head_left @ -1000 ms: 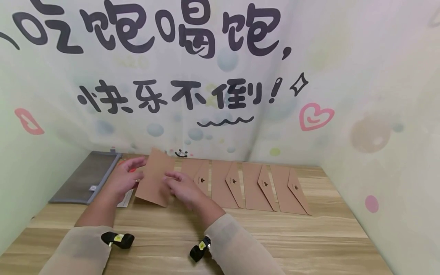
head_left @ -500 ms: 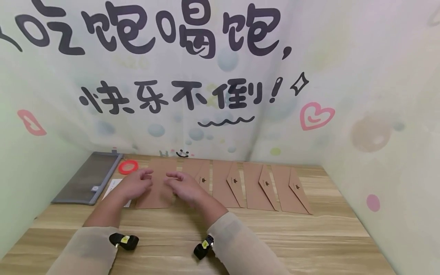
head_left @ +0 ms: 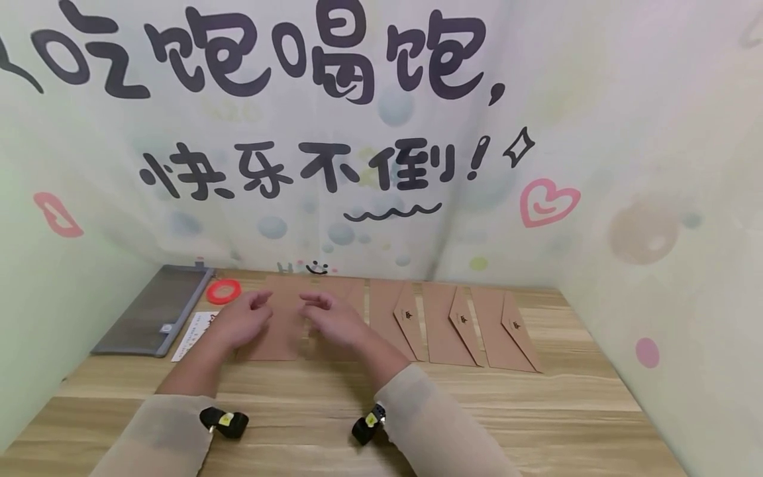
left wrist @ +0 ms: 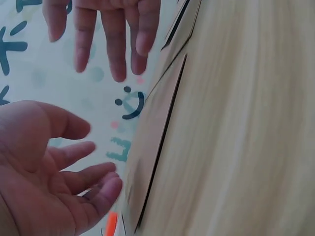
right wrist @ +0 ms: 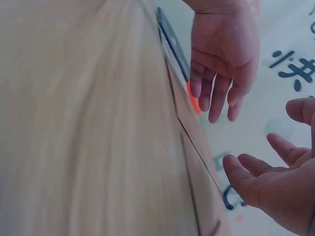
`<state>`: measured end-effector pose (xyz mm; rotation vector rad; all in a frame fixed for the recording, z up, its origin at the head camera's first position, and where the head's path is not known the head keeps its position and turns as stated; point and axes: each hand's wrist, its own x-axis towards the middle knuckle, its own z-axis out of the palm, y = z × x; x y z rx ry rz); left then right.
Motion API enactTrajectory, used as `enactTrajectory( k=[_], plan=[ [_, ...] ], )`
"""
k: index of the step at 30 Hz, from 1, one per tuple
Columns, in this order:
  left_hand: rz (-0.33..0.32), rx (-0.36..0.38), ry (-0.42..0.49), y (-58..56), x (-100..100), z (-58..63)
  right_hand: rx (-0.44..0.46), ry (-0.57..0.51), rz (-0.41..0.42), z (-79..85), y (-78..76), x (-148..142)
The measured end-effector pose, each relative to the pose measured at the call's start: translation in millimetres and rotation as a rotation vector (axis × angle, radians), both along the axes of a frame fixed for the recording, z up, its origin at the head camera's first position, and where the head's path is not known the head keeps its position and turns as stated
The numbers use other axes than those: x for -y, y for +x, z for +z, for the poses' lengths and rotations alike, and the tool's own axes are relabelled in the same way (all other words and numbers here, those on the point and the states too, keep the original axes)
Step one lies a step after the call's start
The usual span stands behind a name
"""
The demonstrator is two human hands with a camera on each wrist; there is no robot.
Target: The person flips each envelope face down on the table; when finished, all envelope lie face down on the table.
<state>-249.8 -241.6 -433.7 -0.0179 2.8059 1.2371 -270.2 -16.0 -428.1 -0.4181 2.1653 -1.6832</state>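
Both hands hang over the row of brown envelopes with their fingers loosely bent and nothing held. My left hand (head_left: 244,321) is above the leftmost envelope (head_left: 277,341), which lies flat on the table with a plain side up. My right hand (head_left: 336,318) hovers over the second envelope (head_left: 352,289), partly covering it. Three more envelopes, a third (head_left: 387,324), a fourth (head_left: 441,331) and a fifth (head_left: 491,334), lie to the right, flaps folded and marked with small dark crowns. In the left wrist view a gap separates my left fingers (left wrist: 98,177) from my right fingers (left wrist: 115,44).
At the left lies a grey mesh zip pouch (head_left: 149,311). Beside it are a red ring (head_left: 223,291) and a white printed card (head_left: 192,338), partly behind the left forearm. A printed cloth (head_left: 381,238) hangs at the back of the wooden table (head_left: 310,424).
The leftmost envelope, earlier raised and tilted between both hands, now lies flat in the row. Both hands have let go and shifted right, uncovering the red ring and more of the card.
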Motion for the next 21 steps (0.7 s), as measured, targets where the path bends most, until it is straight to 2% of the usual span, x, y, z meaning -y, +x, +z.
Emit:
enactTrajectory(
  k=[7,14,18,21],
  plan=[
    [0.045,0.015,0.258,-4.7,-28.4,6.0,0.041,-0.113,0.010,3.2,-8.3,-41.7],
    [-0.004,0.033,0.399,-7.6,-68.7,7.0,0.048,-0.106,0.013,4.9,-15.7,-84.3],
    [0.011,0.040,0.474,-13.6,-89.6,5.8,0.044,-0.130,-0.035,1.7,-19.9,-100.1],
    [0.029,0.030,0.477,-17.3,-100.2,3.8,0.030,-0.131,-0.063,-3.7,-23.8,-106.4]
  ],
)
